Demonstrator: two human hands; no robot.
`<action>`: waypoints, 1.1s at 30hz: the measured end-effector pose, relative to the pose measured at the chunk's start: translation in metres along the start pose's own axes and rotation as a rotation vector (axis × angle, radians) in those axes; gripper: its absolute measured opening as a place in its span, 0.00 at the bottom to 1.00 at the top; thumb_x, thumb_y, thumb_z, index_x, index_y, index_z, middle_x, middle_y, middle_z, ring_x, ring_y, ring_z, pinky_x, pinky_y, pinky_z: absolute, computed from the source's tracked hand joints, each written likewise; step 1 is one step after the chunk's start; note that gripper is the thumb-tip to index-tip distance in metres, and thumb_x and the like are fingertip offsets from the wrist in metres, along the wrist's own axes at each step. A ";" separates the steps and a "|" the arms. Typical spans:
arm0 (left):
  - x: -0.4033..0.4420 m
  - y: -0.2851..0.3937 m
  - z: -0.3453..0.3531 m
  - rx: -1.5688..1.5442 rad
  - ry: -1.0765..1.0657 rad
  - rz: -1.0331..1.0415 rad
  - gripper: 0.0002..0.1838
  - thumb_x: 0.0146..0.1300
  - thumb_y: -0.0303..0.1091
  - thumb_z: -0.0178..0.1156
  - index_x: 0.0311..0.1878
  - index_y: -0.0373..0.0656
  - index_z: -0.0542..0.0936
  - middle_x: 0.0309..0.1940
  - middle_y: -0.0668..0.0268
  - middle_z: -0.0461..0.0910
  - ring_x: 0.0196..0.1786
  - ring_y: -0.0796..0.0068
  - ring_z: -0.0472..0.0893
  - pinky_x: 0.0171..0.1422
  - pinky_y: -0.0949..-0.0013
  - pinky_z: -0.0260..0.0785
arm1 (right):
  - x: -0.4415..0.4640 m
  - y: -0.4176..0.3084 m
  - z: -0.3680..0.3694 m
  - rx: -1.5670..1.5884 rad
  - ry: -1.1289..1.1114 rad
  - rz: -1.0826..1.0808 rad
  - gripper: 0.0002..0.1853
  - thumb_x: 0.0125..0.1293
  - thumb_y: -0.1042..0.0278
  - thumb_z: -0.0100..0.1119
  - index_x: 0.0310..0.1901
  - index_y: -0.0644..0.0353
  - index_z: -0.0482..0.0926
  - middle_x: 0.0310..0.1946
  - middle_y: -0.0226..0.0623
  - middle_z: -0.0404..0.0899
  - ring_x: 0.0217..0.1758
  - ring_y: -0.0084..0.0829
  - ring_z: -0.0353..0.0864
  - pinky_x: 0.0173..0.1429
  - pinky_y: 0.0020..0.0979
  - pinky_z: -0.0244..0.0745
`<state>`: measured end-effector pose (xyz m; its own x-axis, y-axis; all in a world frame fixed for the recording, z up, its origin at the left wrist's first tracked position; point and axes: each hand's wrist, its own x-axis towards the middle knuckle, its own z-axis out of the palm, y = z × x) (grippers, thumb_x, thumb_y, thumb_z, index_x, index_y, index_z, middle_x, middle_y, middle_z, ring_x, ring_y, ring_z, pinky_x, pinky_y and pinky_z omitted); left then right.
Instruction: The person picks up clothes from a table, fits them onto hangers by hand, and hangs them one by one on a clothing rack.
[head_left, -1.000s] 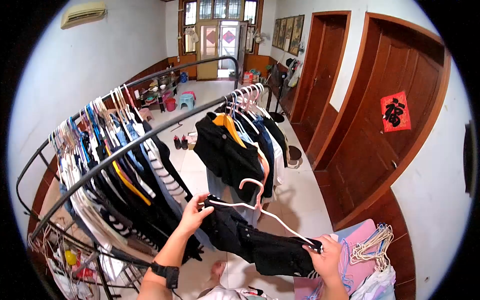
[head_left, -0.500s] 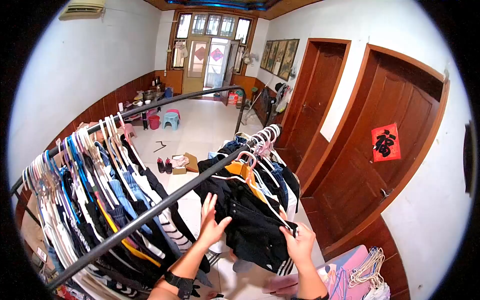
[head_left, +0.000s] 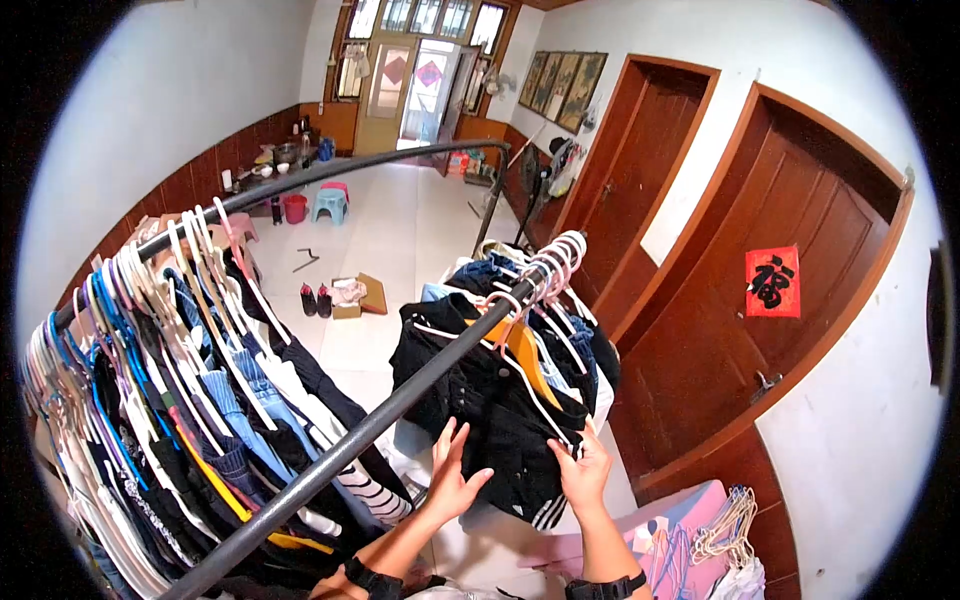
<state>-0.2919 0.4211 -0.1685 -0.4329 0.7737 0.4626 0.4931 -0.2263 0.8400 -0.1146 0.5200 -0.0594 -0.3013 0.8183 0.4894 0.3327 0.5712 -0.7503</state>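
Observation:
A black garment (head_left: 480, 400) with small buttons hangs on a white hanger (head_left: 535, 392) at the right part of the rack. At its lower right edge, my right hand (head_left: 585, 468) pinches the cloth by the hanger's end. My left hand (head_left: 455, 478) is open in front of the garment's lower left side, thumb and fingers apart. Whether its fingertips touch the cloth I cannot tell. Behind the black garment, a yellow piece (head_left: 525, 350) and several other clothes hang close together.
A dark metal rail (head_left: 370, 425) crosses in front of me. Many hung clothes (head_left: 200, 400) crowd the rack's left side. Loose hangers (head_left: 725, 530) lie on a pink surface (head_left: 690, 500) at lower right. Shoes (head_left: 316, 300) and an open box (head_left: 358, 297) are on the floor.
My view has shifted, so the rack and floor items sit differently in the picture. The right hand keeps its pinch on the black garment, and the left hand stays open beside it.

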 end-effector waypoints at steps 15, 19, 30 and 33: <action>-0.043 0.005 0.032 -0.098 -0.214 -0.090 0.46 0.55 0.35 0.71 0.75 0.42 0.58 0.76 0.46 0.50 0.75 0.45 0.56 0.77 0.54 0.50 | -0.049 0.064 -0.005 0.159 0.031 0.235 0.09 0.61 0.78 0.65 0.43 0.66 0.81 0.38 0.38 0.84 0.39 0.25 0.84 0.45 0.26 0.79; -0.066 0.019 0.045 -0.115 -0.254 -0.121 0.45 0.55 0.36 0.72 0.74 0.42 0.59 0.75 0.46 0.52 0.74 0.44 0.57 0.77 0.54 0.52 | -0.084 0.094 -0.044 0.118 -0.006 0.274 0.10 0.62 0.78 0.64 0.45 0.66 0.82 0.39 0.39 0.85 0.39 0.24 0.84 0.45 0.27 0.81; -0.227 0.071 0.125 -0.066 -0.603 -0.087 0.36 0.54 0.27 0.72 0.67 0.46 0.69 0.69 0.57 0.62 0.57 0.60 0.77 0.54 0.61 0.76 | -0.356 0.113 -0.254 0.230 -0.265 0.693 0.13 0.66 0.72 0.65 0.50 0.65 0.80 0.40 0.37 0.86 0.42 0.24 0.83 0.49 0.28 0.78; -0.269 0.098 0.159 -0.138 -0.797 -0.257 0.34 0.54 0.24 0.70 0.66 0.43 0.70 0.69 0.57 0.62 0.56 0.63 0.78 0.55 0.64 0.75 | -0.458 0.121 -0.301 0.239 -0.180 0.831 0.15 0.65 0.68 0.66 0.50 0.65 0.80 0.42 0.41 0.86 0.44 0.29 0.85 0.51 0.31 0.78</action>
<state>-0.0069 0.2847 -0.2558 0.1680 0.9849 -0.0424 0.3327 -0.0162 0.9429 0.3322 0.2329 -0.2405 -0.1881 0.9293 -0.3179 0.3167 -0.2490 -0.9153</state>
